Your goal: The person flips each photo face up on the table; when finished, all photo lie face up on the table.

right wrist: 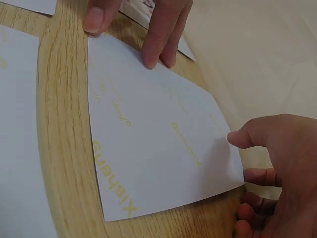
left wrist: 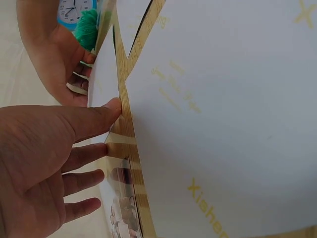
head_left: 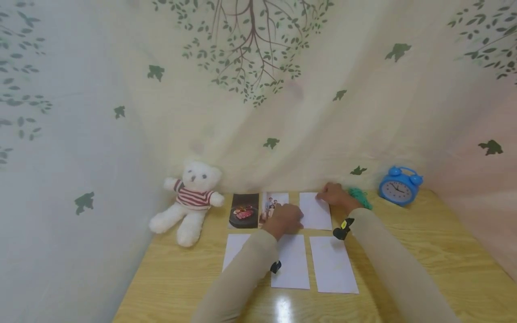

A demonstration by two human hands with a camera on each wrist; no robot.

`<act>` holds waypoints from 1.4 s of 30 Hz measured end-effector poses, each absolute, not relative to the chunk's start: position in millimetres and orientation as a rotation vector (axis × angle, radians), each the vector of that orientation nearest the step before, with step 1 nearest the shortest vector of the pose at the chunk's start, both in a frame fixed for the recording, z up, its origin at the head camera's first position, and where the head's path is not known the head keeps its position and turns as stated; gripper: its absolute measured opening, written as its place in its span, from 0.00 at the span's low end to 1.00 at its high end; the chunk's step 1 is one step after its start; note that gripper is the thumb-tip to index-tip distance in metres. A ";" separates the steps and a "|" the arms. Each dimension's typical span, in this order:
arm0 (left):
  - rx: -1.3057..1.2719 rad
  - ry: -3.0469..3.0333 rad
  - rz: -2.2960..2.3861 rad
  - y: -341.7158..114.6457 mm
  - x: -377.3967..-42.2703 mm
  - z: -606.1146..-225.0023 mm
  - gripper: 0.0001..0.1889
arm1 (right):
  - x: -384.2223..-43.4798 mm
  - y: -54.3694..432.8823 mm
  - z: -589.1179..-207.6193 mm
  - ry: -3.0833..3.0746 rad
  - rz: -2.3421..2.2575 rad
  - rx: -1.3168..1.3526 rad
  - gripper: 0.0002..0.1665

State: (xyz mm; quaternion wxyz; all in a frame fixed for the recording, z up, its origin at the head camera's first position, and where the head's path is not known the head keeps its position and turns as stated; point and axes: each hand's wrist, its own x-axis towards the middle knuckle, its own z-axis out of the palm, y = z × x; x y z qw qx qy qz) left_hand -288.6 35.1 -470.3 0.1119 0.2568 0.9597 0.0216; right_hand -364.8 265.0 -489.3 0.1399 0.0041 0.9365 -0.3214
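Note:
A face-down photo print (head_left: 315, 215), white with yellow lettering on its back, lies in the back row of the table. My right hand (head_left: 336, 196) pinches its far right corner between thumb and fingers; a shadow shows under that side in the right wrist view. My left hand (head_left: 286, 219) is at its left edge, thumb (right wrist: 94, 20) at the near corner and straight fingertips farther along. Left of it lie a face-up family photo (head_left: 281, 197), partly covered by my left hand, and a food photo (head_left: 244, 211).
More face-down prints (head_left: 334, 264) form a front row, one partly under my left sleeve. A white teddy bear (head_left: 194, 197) sits at the left. Green yarn (head_left: 361, 197) and a blue alarm clock (head_left: 400, 186) stand at the back right, before a printed curtain (head_left: 226, 125).

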 end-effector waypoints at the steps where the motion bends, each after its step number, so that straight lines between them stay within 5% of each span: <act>1: 0.760 2.818 0.059 35.7 -288.6 -470.2 0.18 | -364.4 265.1 -489.2 2.706 -0.955 0.015 0.25; 13: 0.753 2.842 0.108 37.5 -287.6 -473.2 0.13 | -360.1 268.5 -487.9 2.714 -1.191 0.053 0.20; 25: 0.627 2.913 0.233 53.2 -280.1 -483.6 0.20 | -356.6 270.9 -487.6 2.602 -1.445 0.136 0.24; 34: 0.541 2.880 0.583 73.1 -266.0 -478.8 0.40 | -348.0 266.6 -480.8 2.480 -1.673 0.190 0.22; 42: 0.546 2.843 0.674 80.7 -267.9 -482.6 0.41 | -343.3 264.0 -477.7 2.335 -1.811 0.194 0.20</act>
